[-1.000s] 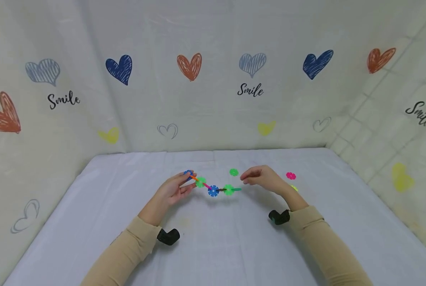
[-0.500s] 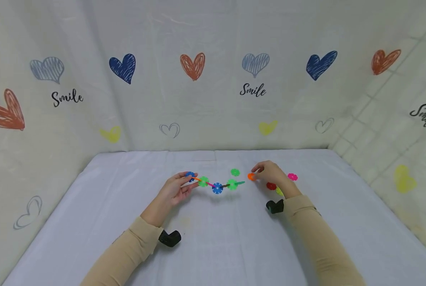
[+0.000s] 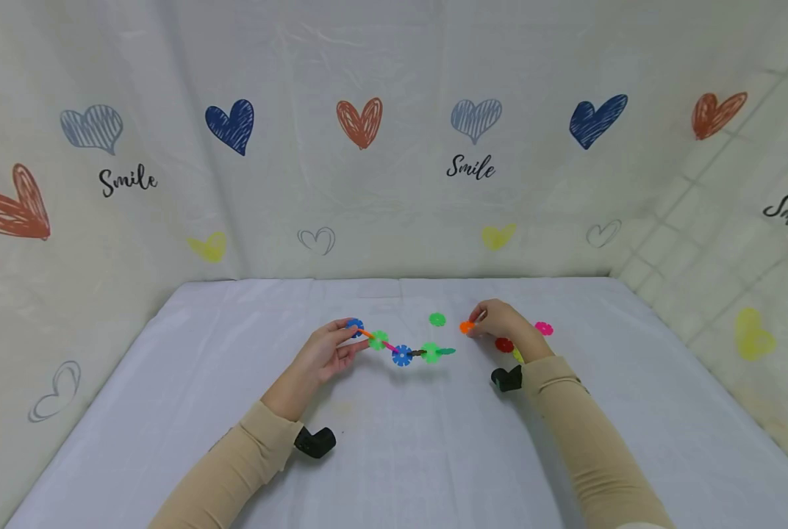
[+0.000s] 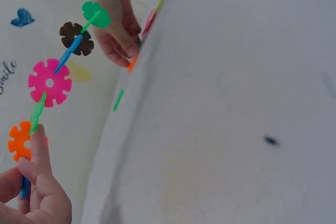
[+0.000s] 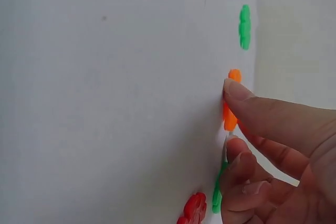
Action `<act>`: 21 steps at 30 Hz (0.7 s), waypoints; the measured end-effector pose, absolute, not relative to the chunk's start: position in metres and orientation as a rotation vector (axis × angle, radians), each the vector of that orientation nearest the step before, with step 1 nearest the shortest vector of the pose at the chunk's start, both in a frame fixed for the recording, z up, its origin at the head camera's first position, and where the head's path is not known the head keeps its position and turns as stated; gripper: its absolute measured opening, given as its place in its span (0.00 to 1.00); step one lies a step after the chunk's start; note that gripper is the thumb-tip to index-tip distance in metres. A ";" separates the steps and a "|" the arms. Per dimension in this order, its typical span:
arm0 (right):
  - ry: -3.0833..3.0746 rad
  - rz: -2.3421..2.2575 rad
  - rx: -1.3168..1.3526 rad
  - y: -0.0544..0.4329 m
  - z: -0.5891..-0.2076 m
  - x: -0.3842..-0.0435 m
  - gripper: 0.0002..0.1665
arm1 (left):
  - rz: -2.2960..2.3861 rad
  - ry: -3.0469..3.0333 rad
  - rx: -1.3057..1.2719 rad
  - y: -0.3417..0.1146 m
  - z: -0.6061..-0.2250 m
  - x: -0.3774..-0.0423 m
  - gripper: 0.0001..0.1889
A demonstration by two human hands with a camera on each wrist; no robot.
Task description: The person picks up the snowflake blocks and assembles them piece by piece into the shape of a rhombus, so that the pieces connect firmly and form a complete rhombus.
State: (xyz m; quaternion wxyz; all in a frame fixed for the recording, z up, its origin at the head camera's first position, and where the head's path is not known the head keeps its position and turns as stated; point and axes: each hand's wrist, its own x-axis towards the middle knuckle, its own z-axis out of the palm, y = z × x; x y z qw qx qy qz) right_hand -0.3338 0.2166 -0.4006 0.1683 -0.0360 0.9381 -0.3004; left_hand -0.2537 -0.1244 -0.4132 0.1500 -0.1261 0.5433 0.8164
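A chain of notched snowflake discs (image 3: 402, 355) hangs a little above the table, its pieces blue, orange, green, pink and brown, with a teal disc (image 3: 446, 352) at the free end. My left hand (image 3: 321, 354) pinches its blue end disc (image 3: 355, 328); in the left wrist view the fingers also touch an orange disc (image 4: 20, 141). To the right of the chain, my right hand (image 3: 502, 322) pinches a loose orange snowflake disc (image 5: 231, 114) at the table surface. The thumb covers part of that disc, and the fingers behind it are partly hidden.
Beyond the chain lies a loose green disc (image 3: 437, 319). Around the right hand are a red disc (image 3: 503, 344), a pink disc (image 3: 544, 328), a partly covered yellow disc (image 3: 517, 356) and another green disc (image 5: 219, 188). A printed cloth wall (image 3: 394, 184) rises behind the table.
My right hand has moved right, away from the chain's free end, and has taken hold of the orange disc. The left hand keeps its grip on the chain, nearly still.
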 end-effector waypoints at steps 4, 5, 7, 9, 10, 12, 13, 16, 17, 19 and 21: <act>2.672 -0.912 -0.121 0.216 -0.399 -0.334 0.17 | 2.334 1.621 -0.346 -0.125 -0.408 -0.254 0.18; 2.673 -0.935 -0.116 0.216 -0.399 -0.333 0.16 | 2.329 1.639 -0.337 -0.125 -0.407 -0.254 0.18; 2.676 -0.986 -0.113 0.216 -0.398 -0.332 0.14 | 2.321 1.665 -0.321 -0.125 -0.404 -0.254 0.19; 2.690 -1.028 -0.122 0.215 -0.397 -0.329 0.12 | 2.310 1.681 -0.303 -0.124 -0.402 -0.254 0.20; 2.698 -1.043 -0.134 0.215 -0.397 -0.328 0.11 | 2.305 1.685 -0.299 -0.123 -0.402 -0.253 0.20; 2.715 -1.075 -0.156 0.213 -0.398 -0.324 0.11 | 2.289 1.693 -0.297 -0.122 -0.403 -0.251 0.20; 2.724 -1.092 -0.175 0.212 -0.399 -0.322 0.12 | 2.280 1.698 -0.301 -0.121 -0.403 -0.251 0.19; 2.751 -1.155 -0.202 0.207 -0.398 -0.316 0.15 | 2.257 1.703 -0.302 -0.118 -0.405 -0.248 0.18; 2.758 -1.180 -0.214 0.206 -0.398 -0.314 0.15 | 2.253 1.704 -0.303 -0.116 -0.405 -0.248 0.18; 2.764 -1.230 -0.241 0.201 -0.395 -0.309 0.16 | 2.251 1.705 -0.301 -0.114 -0.406 -0.247 0.17; 2.773 -1.265 -0.264 0.196 -0.392 -0.305 0.15 | 2.252 1.709 -0.294 -0.112 -0.405 -0.247 0.16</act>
